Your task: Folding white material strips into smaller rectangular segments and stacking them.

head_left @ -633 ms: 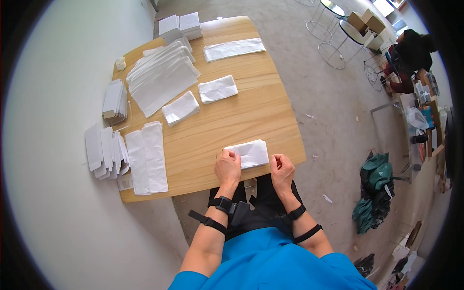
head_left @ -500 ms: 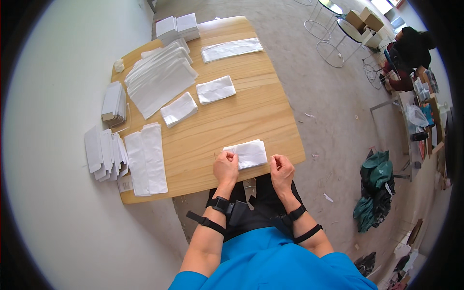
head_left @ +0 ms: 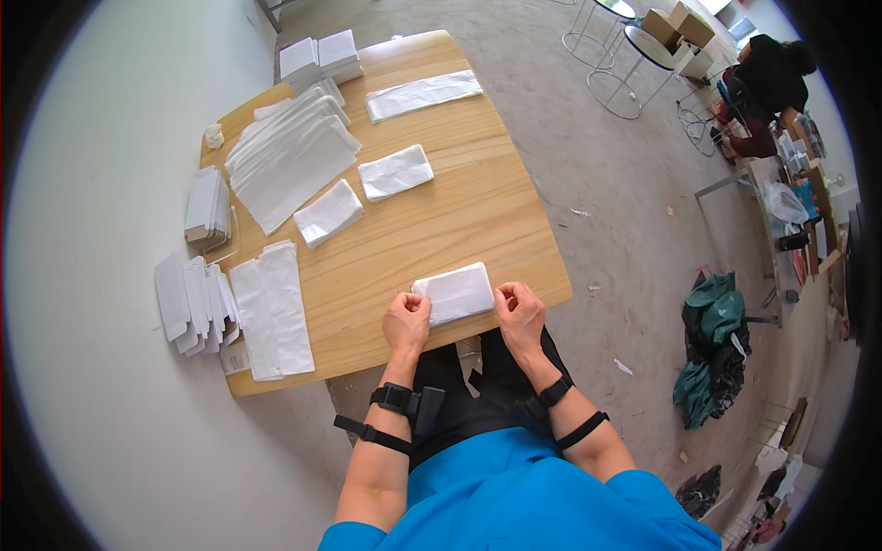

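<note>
A neat stack of folded white sheets (head_left: 453,292), paper or thin film, lies near the front edge of the wooden table (head_left: 487,220). My left hand (head_left: 406,321) is closed at its left end, fingertips curled onto the corner. At the right end, my right hand (head_left: 520,314) has its thumb and fingers pressed together against the edge. Two similar folded bundles sit farther off, one tilted (head_left: 329,213) and one flatter (head_left: 396,173). Long unfolded white sheets (head_left: 274,310) lie flat to the left.
A fanned pile of white sheets (head_left: 292,161) covers the far left. White boxes (head_left: 320,59) stand behind it, with flattened cartons (head_left: 195,303) along the wall side. A long white strip (head_left: 424,95) lies at the back. Rightward, a person (head_left: 770,87) bends near a cluttered table; green bags (head_left: 712,349) lie below.
My right hand has moved in from beside the stack to its right edge. The top of the stack looks flatter and squarer. The whole view has shifted slightly.
</note>
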`<state>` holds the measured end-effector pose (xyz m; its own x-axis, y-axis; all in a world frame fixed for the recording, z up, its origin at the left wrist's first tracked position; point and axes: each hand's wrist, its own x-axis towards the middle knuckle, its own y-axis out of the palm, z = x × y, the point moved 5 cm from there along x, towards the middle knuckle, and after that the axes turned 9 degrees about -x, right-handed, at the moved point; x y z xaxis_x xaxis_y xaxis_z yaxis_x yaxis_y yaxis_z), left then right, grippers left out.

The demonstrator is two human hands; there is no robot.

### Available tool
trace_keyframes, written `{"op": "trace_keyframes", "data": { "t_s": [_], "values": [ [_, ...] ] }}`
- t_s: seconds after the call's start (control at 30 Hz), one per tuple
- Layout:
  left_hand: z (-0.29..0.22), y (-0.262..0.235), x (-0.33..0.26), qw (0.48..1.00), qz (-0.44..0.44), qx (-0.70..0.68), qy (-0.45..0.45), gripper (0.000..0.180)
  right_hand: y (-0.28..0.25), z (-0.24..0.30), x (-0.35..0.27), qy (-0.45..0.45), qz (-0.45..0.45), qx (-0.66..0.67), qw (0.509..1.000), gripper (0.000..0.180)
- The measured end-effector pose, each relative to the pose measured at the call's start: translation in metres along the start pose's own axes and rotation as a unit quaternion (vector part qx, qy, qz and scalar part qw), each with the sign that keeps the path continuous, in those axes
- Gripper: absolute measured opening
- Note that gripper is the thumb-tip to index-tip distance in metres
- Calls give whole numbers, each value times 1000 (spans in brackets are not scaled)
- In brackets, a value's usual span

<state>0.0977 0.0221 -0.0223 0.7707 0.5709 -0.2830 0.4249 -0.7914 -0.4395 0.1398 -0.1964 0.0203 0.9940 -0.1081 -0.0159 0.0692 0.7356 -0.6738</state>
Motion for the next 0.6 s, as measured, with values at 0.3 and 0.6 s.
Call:
{"op": "trace_keyframes", "data": {
  "t_s": [0.3, 0.6],
  "values": [
    [2, -4, 3, 1000, 9, 22, -12, 20, 20, -7, 19, 5, 0, -37, 999, 17],
    [0, -2, 2, 999, 14, 52, -5, 19, 27, -11, 22, 15, 1, -98, 995, 16]
  ]
}}
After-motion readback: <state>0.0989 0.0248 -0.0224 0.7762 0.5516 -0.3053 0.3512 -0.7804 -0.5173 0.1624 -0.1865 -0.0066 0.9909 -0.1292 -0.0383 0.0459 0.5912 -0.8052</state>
